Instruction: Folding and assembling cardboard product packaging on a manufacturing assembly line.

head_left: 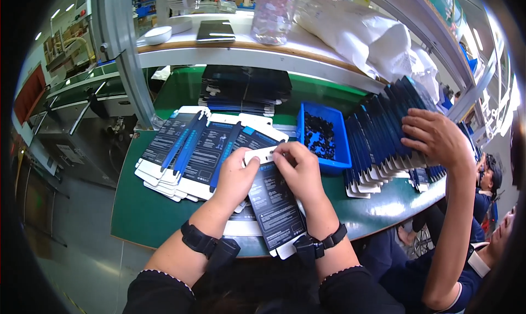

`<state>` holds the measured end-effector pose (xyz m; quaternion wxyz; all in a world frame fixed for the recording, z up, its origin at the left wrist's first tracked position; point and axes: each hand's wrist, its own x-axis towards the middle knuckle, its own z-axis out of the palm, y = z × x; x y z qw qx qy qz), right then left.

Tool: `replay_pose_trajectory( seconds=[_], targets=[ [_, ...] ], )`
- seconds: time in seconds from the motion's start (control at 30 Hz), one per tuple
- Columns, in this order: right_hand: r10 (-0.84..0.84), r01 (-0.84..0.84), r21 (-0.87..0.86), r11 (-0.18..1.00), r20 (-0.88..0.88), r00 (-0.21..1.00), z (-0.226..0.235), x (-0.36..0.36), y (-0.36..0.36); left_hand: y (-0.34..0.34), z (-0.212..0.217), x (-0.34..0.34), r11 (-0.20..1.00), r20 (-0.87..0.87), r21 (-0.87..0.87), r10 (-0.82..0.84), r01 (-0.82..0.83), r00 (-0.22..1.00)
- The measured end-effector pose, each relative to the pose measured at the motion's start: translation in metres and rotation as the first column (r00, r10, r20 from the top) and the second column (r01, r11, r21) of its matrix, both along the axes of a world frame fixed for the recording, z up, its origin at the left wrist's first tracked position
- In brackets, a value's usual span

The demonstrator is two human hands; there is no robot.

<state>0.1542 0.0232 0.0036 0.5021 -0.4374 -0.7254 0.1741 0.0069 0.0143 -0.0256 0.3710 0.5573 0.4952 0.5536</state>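
My left hand (234, 177) and my right hand (300, 169) together pinch the white top end of a dark flat packaging box (274, 204) with white end flaps. The box lies lengthwise over the green table (142, 215), pointing toward me. Both thumbs and forefingers meet at its upper tab. Just beyond my hands lie fanned stacks of the same dark and blue flat boxes (189, 149). A blue bin (323, 136) of small black parts stands right behind my right hand.
A co-worker's hand (435, 136) rests on a row of upright dark boxes (383, 133) at the right. A stack of dark sheets (244, 89) lies at the back. The shelf above holds a clear bottle (274, 12), white bags (367, 37) and a white dish (158, 35).
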Motion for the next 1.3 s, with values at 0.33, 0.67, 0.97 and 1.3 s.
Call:
replay_pose_trajectory(
  seconds=[0.33,0.67,0.97,1.3],
  targets=[
    [0.004,-0.024,-0.209,0.978,-0.094,0.996,-0.014,0.004,0.009,-0.002,0.004,0.000,0.999,0.001,-0.038,-0.032,0.032,0.999],
    [0.034,-0.032,-0.116,0.993,0.019,0.999,-0.015,-0.004,0.006,-0.003,0.003,-0.003,0.999,-0.077,0.046,-0.017,0.021,0.997],
    [-0.054,0.074,-0.097,0.993,0.192,0.980,-0.022,-0.009,0.018,0.002,0.001,-0.003,0.995,-0.167,0.056,-0.068,0.079,0.984],
    [0.008,-0.036,-0.107,0.994,-0.251,0.968,-0.017,-0.008,0.013,-0.005,0.024,-0.008,0.903,0.622,-0.186,-0.196,0.387,0.758]
  ],
)
